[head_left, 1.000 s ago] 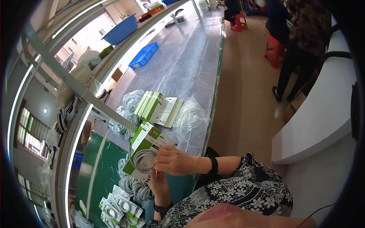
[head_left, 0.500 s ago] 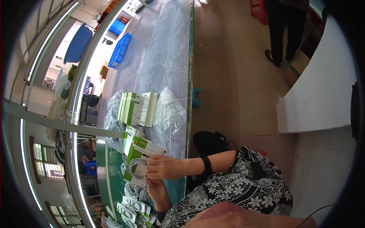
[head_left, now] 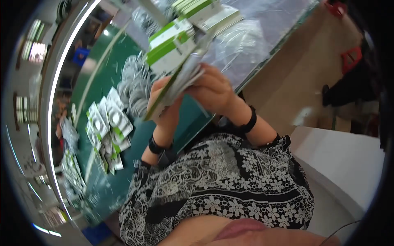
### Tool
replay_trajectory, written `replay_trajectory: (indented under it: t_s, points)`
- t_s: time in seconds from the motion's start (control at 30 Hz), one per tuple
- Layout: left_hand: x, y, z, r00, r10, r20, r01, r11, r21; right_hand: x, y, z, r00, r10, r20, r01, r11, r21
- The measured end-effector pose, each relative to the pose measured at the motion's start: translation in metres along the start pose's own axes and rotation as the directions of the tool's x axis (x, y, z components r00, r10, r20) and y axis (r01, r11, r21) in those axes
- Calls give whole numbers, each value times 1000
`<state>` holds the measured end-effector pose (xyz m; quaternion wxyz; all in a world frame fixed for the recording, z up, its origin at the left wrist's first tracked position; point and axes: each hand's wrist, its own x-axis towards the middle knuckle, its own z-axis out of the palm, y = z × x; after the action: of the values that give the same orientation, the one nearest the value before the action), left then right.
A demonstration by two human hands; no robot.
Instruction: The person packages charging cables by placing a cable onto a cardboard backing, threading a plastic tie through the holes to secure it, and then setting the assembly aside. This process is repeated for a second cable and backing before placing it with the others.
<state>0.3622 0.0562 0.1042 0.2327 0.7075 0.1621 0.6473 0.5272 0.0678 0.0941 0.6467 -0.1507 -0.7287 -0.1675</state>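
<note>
Up in front of me is a white and green packaging card with a coiled grey-white cable (head_left: 177, 85) on it, seen nearly edge-on and slightly blurred. My left hand (head_left: 165, 105) is closed on the card's lower left part, its fingers partly hidden behind it. From the other side my right hand (head_left: 214, 89) is closed on the cable and card, with its fingertips pressed at the coil. Just beyond the hands stands a stack of white and green cards (head_left: 170, 48). A heap of loose coiled cables (head_left: 135, 88) lies left of my left hand.
On the green table (head_left: 141, 143), a pile of cards with cables (head_left: 108, 127) lies to the left. More stacked cards (head_left: 197, 10) and a clear plastic bag (head_left: 242, 41) sit farther back. A person in dark trousers (head_left: 349, 88) is beyond the table's right edge.
The view has swung round, bringing the carded cables more fully into sight. The held card has come nearer and tilted from face-on to nearly edge-on; both hands have risen with it.
</note>
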Motion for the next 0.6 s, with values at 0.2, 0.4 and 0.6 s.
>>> replay_trajectory:
  t_s: [0.2,0.4,0.6]
  points:
    - [-24,7,-102,931,239,276,-306,923,233,-74,-62,102,738,581,345,-662,522,538]
    - [-36,27,-136,922,139,362,-274,895,353,-81,-75,122,851,449,272,-523,682,511]
    - [-33,44,-132,929,76,362,-200,926,320,-81,-76,117,953,287,98,-302,865,402]
